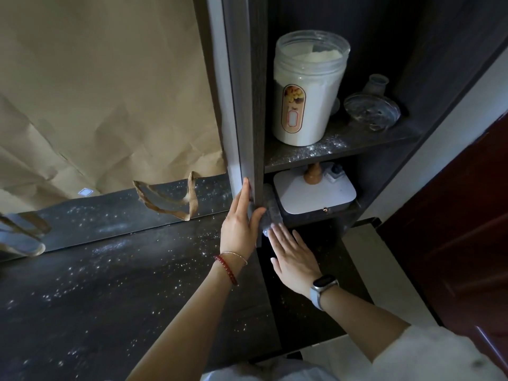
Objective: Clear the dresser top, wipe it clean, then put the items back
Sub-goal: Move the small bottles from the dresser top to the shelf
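Two bare forearms reach toward a dark upright divider (254,133). Left hand (240,224) lies flat against it, fingers straight. Right hand (292,257), released and flat, touches a grey cloth (270,213) beside the divider's foot, its long axis running away from the viewer. Wiping carelessly could spread white powder across the dresser top (110,284).
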`<state>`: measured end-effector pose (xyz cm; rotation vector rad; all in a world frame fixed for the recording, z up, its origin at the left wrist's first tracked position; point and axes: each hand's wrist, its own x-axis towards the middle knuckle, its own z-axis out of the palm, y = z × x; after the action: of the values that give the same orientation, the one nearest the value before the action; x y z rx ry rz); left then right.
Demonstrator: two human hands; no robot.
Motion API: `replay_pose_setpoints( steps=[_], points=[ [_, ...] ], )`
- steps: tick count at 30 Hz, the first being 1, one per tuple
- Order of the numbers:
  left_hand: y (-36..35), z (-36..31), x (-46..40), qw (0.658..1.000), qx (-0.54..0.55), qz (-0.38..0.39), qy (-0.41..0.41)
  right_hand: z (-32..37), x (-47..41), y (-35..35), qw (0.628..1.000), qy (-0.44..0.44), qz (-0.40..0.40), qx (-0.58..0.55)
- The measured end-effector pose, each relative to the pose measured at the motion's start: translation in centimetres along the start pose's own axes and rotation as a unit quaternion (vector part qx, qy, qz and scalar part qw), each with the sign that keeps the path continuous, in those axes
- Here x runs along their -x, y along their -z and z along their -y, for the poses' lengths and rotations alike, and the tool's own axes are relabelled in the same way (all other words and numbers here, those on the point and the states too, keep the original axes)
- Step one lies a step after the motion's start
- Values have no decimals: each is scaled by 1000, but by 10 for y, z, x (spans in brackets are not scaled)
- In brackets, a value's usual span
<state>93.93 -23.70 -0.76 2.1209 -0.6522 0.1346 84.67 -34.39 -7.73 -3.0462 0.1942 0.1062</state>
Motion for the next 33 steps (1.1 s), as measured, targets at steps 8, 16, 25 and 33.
replay_pose_setpoints(
  steps=[8,16,25,33],
  points=[
    [11,12,32,993,-46,3,104,-2,-17,23,997,36,36,-58],
    [60,62,136,960,-153,11,232,46,39,3,991,29,-52,-117],
    [204,148,244,924,-233,14,302,227,49,-21,984,120,-24,-132],
    [361,229,348,880,-282,-4,381,433,55,-43,968,186,54,-161]
  ],
)
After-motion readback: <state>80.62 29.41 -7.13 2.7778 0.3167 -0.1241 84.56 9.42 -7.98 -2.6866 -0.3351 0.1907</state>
